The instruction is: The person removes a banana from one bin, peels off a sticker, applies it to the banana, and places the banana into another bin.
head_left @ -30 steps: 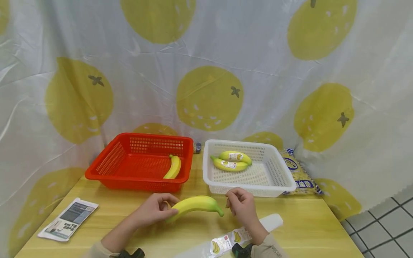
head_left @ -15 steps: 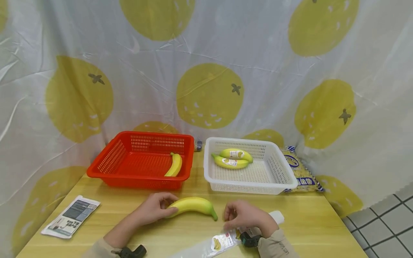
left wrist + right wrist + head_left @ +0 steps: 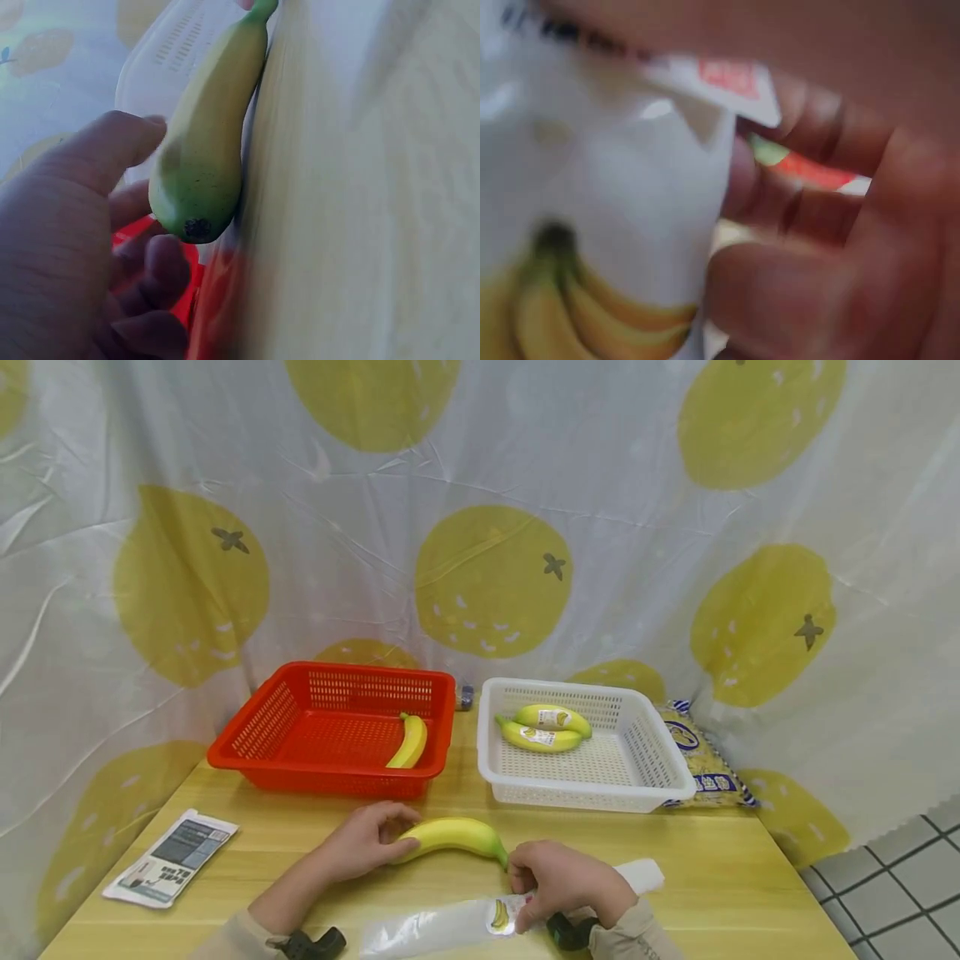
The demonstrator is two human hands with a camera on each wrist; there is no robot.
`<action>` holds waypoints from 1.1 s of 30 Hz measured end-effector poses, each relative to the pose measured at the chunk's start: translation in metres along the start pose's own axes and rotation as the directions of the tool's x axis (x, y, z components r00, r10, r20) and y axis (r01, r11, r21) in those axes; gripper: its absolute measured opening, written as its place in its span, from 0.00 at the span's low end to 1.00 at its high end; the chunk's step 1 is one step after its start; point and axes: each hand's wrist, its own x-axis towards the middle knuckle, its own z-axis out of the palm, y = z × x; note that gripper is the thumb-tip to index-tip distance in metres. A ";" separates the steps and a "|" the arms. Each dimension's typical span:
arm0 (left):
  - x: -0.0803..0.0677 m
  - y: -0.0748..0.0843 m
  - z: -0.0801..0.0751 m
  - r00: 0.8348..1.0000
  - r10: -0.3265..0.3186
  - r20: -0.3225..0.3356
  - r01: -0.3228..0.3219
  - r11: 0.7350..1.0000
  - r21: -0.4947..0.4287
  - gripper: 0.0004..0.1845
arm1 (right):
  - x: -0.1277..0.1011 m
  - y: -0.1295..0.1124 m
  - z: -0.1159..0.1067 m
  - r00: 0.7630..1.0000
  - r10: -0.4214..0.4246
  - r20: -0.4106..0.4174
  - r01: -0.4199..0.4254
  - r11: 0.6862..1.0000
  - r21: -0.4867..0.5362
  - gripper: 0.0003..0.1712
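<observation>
At the table's middle, my left hand (image 3: 362, 846) grips the blunt end of a yellow banana (image 3: 459, 835). Thumb and fingers lie on either side of that end in the left wrist view, where the banana (image 3: 206, 135) lies along the tabletop. Beside its green stem, my right hand (image 3: 564, 881) pinches a clear strip of banana stickers (image 3: 435, 928). Close up in the right wrist view, the strip (image 3: 622, 165) shows printed bananas, and a sticker corner with red print (image 3: 731, 81) lies at the fingers. The hand covers part of the strip.
A red basket (image 3: 330, 770) at back left contains one banana (image 3: 409, 742). To its right, a white basket (image 3: 585, 795) holds two stickered bananas (image 3: 540, 737). A yellow packet (image 3: 701, 760) leans behind it. A flat printed pouch (image 3: 172, 858) lies at left.
My right hand has come down onto the sticker strip, and the strip has shifted and turned a little. The left hand has lowered the banana to the table.
</observation>
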 end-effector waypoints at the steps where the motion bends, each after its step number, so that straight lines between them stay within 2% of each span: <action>1: -0.001 0.001 -0.001 0.999 0.028 -0.024 -0.027 0.999 0.016 0.20 | 0.000 0.001 0.000 1.000 -0.008 0.004 0.008 0.999 0.048 0.20; 3: -0.001 0.005 -0.002 0.992 0.097 -0.078 -0.093 0.994 0.048 0.18 | 0.001 0.004 0.001 1.000 -0.027 -0.001 0.027 0.990 0.141 0.18; 6: 0.000 0.010 -0.004 0.967 0.214 -0.139 -0.208 0.976 0.057 0.16 | 0.001 0.007 0.000 0.998 -0.054 -0.037 0.061 0.965 0.255 0.15; 10: 0.001 0.015 -0.003 0.920 0.354 -0.170 -0.354 0.935 0.033 0.16 | 0.004 0.007 0.000 0.991 -0.084 -0.108 0.114 0.943 0.312 0.10; 13: 0.001 0.014 -0.002 0.900 0.389 -0.198 -0.401 0.916 -0.023 0.10 | 0.006 0.006 0.000 0.982 -0.075 -0.171 0.126 0.942 0.312 0.07; 16: -0.001 0.012 -0.004 0.892 0.385 -0.238 -0.411 0.909 -0.073 0.10 | 0.006 0.006 -0.002 0.966 -0.059 -0.251 0.123 0.962 0.245 0.06; 18: -0.002 0.012 -0.007 0.893 0.374 -0.250 -0.404 0.911 -0.081 0.11 | 0.005 0.006 -0.004 0.952 -0.045 -0.303 0.101 0.980 0.174 0.04; 21: -0.005 0.013 -0.008 0.901 0.356 -0.247 -0.384 0.920 -0.075 0.11 | 0.003 0.004 -0.004 0.919 -0.050 -0.392 0.072 0.997 0.042 0.04; 24: -0.006 0.014 -0.007 0.910 0.334 -0.246 -0.365 0.927 -0.090 0.11 | 0.002 0.000 -0.004 0.883 -0.089 -0.461 0.065 0.996 -0.068 0.03; 28: -0.006 0.013 -0.007 0.909 0.314 -0.274 -0.355 0.928 -0.115 0.12 | 0.002 -0.002 -0.005 0.839 -0.165 -0.519 0.068 0.977 -0.201 0.03; 30: -0.006 0.013 -0.007 0.907 0.308 -0.287 -0.353 0.928 -0.120 0.12 | 0.003 -0.002 -0.005 0.828 -0.185 -0.530 0.070 0.971 -0.230 0.03; 33: -0.005 0.012 -0.006 0.908 0.298 -0.296 -0.345 0.931 -0.122 0.13 | 0.003 -0.001 -0.005 0.842 -0.166 -0.513 0.084 0.980 -0.178 0.02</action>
